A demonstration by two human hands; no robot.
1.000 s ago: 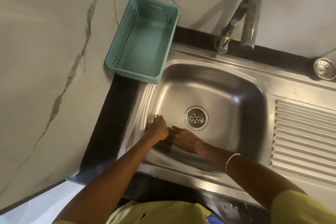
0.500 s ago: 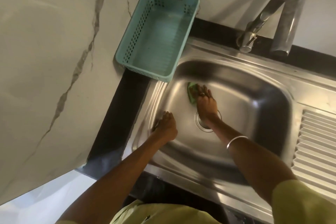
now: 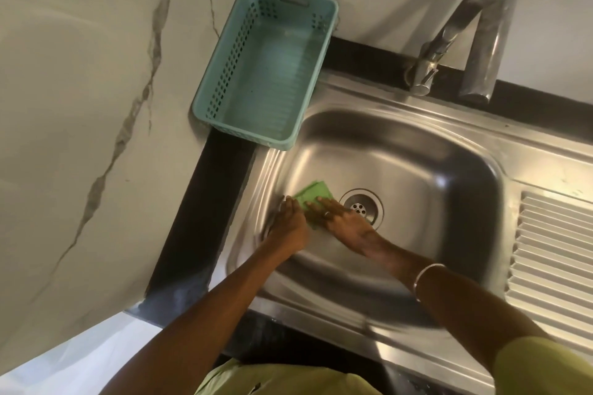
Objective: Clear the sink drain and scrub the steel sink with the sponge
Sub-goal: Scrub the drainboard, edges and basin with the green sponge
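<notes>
From the head view, the right hand [image 3: 345, 221] presses straight fingers flat on the green rectangular sponge [image 3: 313, 196], just left of the round steel drain [image 3: 362, 206], while the left hand [image 3: 288, 224], grip unclear, rests against the steel sink's [image 3: 417, 151] left wall, leaving bare basin rightward.

A home kitchen, at the sink corner.

We see a steel sink [image 3: 401, 170] with a ribbed drainboard [image 3: 555, 253] set into a dark surface [image 3: 205, 202], a curved tap [image 3: 475, 29], marble-look wall tiles [image 3: 80, 90] and a teal plastic basket [image 3: 266, 64] in the corner.
</notes>
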